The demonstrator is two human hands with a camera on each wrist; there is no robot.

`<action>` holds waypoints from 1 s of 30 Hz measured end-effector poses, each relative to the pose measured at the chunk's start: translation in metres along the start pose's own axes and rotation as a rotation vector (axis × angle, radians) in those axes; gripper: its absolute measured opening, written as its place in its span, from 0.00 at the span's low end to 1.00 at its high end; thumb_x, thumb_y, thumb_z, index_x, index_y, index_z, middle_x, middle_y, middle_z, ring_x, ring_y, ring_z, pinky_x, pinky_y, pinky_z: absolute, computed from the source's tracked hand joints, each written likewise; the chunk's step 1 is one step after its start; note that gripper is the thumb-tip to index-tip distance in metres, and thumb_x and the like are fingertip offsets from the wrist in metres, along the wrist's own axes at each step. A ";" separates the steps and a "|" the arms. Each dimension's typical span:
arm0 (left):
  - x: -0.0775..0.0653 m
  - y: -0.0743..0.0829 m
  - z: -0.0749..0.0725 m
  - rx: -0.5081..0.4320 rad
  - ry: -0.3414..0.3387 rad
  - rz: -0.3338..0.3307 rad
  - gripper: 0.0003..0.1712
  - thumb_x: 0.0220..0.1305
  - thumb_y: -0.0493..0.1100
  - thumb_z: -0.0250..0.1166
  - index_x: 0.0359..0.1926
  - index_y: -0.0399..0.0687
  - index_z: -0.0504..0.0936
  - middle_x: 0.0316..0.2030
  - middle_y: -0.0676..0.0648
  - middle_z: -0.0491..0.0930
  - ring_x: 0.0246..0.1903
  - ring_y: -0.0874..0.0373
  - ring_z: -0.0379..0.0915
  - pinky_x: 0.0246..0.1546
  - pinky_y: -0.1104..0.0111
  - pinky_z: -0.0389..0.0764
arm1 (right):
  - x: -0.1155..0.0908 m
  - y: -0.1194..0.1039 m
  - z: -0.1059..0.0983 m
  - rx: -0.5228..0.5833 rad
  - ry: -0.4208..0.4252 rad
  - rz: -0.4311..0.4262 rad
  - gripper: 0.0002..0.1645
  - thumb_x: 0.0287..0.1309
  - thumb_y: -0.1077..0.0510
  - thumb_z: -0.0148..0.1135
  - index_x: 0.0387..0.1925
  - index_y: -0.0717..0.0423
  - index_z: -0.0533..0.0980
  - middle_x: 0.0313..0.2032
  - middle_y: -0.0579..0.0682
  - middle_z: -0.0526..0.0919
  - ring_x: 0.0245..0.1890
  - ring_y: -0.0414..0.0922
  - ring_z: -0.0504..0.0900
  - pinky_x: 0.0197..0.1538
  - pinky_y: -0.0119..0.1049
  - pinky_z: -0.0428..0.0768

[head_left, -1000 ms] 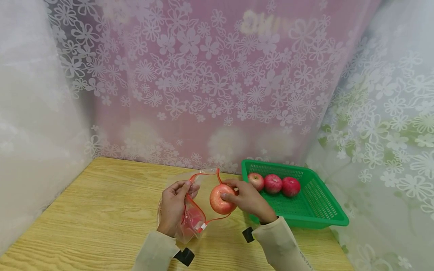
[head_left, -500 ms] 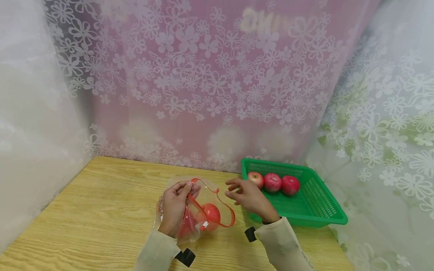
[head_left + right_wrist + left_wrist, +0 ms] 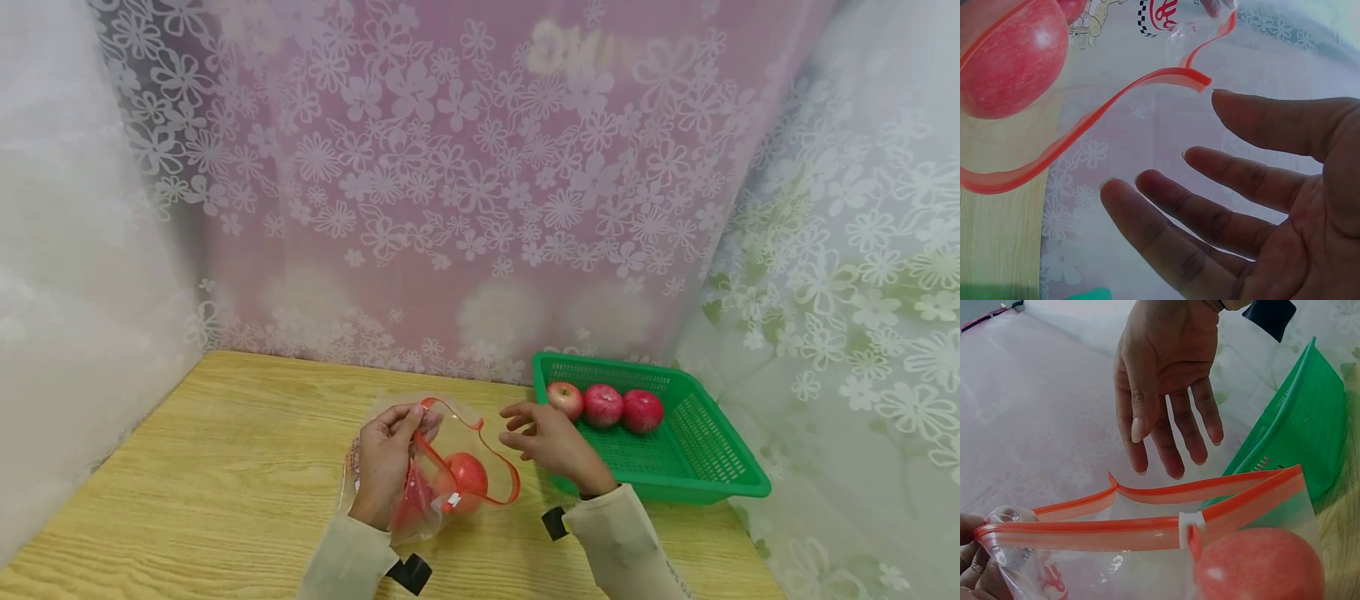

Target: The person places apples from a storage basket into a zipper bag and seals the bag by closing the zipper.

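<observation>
Right wrist: we're seeing checkered print, unlike left wrist
Bag: gaping toward right hand, left of basket, long axis escaping us
Left hand: pinching it
Right hand: hovering, fingers parted

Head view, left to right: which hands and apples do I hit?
Left hand → clearest apple in the clear bag, the bright red one → right hand → middle apple in the green basket → rightmost apple. Skipped: leftmost apple in the basket, overlapping the right hand.
</observation>
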State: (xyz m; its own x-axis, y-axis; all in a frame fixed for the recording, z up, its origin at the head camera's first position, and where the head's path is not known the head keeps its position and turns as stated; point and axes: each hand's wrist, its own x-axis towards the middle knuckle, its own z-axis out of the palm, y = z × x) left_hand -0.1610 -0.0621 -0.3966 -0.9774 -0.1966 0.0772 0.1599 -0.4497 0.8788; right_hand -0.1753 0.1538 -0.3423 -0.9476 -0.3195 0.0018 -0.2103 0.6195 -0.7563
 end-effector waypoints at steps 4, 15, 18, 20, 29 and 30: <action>0.000 0.000 0.000 0.000 0.007 -0.007 0.14 0.69 0.35 0.58 0.47 0.24 0.77 0.35 0.41 0.86 0.36 0.57 0.85 0.43 0.65 0.82 | 0.000 0.005 0.001 0.000 -0.003 0.015 0.21 0.62 0.59 0.64 0.55 0.63 0.75 0.46 0.60 0.80 0.39 0.51 0.83 0.37 0.42 0.85; 0.000 -0.002 0.000 0.003 0.011 -0.015 0.13 0.69 0.35 0.59 0.46 0.24 0.77 0.34 0.42 0.86 0.35 0.57 0.85 0.42 0.65 0.82 | -0.001 0.017 0.006 -0.004 -0.003 0.026 0.20 0.60 0.61 0.65 0.52 0.65 0.76 0.45 0.61 0.81 0.37 0.49 0.83 0.37 0.45 0.85; -0.001 -0.002 0.000 0.004 0.011 -0.015 0.13 0.69 0.35 0.59 0.47 0.25 0.77 0.35 0.42 0.86 0.36 0.56 0.85 0.43 0.65 0.82 | -0.001 0.019 0.008 -0.007 -0.007 0.033 0.20 0.60 0.61 0.65 0.52 0.64 0.76 0.45 0.62 0.81 0.37 0.49 0.82 0.37 0.44 0.85; -0.002 -0.001 0.000 0.002 0.008 -0.015 0.14 0.69 0.36 0.59 0.47 0.25 0.77 0.35 0.41 0.86 0.36 0.56 0.85 0.43 0.65 0.82 | -0.001 0.022 0.009 -0.014 -0.012 0.037 0.20 0.59 0.61 0.65 0.52 0.64 0.76 0.44 0.61 0.81 0.36 0.48 0.82 0.37 0.44 0.84; -0.001 -0.001 0.000 0.000 0.007 -0.006 0.13 0.68 0.34 0.59 0.46 0.24 0.77 0.34 0.42 0.86 0.35 0.56 0.85 0.43 0.65 0.82 | -0.002 0.029 0.010 -0.048 -0.077 0.007 0.22 0.59 0.60 0.66 0.53 0.67 0.75 0.43 0.62 0.81 0.34 0.51 0.83 0.35 0.42 0.84; -0.001 -0.001 0.001 0.000 0.008 -0.006 0.13 0.68 0.34 0.59 0.46 0.24 0.77 0.33 0.42 0.86 0.35 0.56 0.85 0.42 0.65 0.82 | -0.002 0.030 0.010 -0.054 -0.082 0.005 0.22 0.58 0.60 0.66 0.53 0.67 0.75 0.43 0.62 0.81 0.34 0.51 0.83 0.35 0.42 0.84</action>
State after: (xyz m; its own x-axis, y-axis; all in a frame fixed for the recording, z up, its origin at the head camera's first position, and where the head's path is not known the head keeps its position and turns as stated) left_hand -0.1605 -0.0609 -0.3974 -0.9773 -0.2005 0.0685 0.1541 -0.4509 0.8792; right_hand -0.1777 0.1656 -0.3718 -0.9263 -0.3723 -0.0573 -0.2200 0.6582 -0.7200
